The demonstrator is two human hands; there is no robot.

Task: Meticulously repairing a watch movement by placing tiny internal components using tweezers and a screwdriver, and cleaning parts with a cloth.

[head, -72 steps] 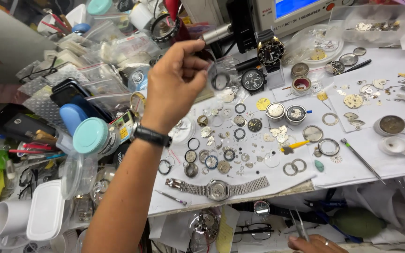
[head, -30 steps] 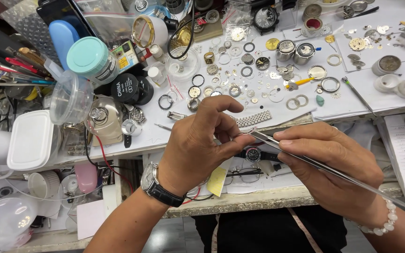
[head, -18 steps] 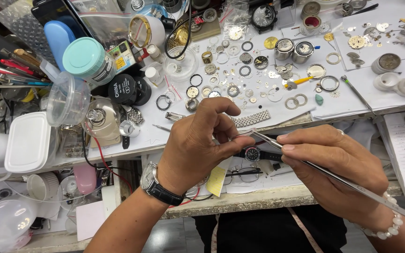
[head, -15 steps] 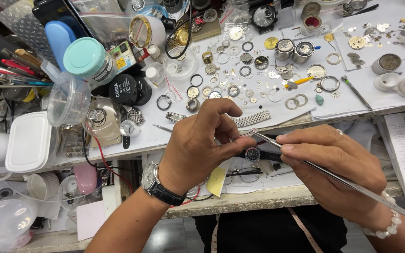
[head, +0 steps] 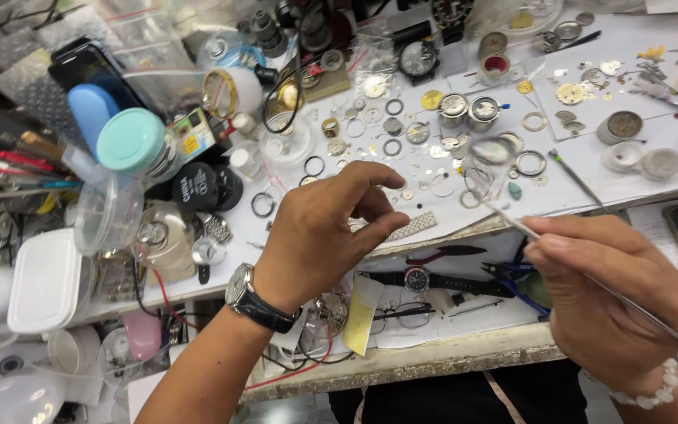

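A thin metal rod (head: 590, 279) sits pinched in the right hand (head: 614, 298), its tip reaching toward a ring (head: 474, 177) on the counter (head: 637, 188). The left hand (head: 323, 232) hovers left of it, fingers loosely curled, holding nothing I can see, above a metal watch band (head: 413, 226).

Right hand (head: 617, 302) grips tweezers (head: 512, 224); left hand (head: 323, 232) raised, fingers curled, above cluttered bench (head: 668, 184).

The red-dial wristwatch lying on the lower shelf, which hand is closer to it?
Left. The left hand hovers just up-left of the red-dial wristwatch, fingers nearly over it. The right hand, pinching a thin metal tool, sits farther off to its right.
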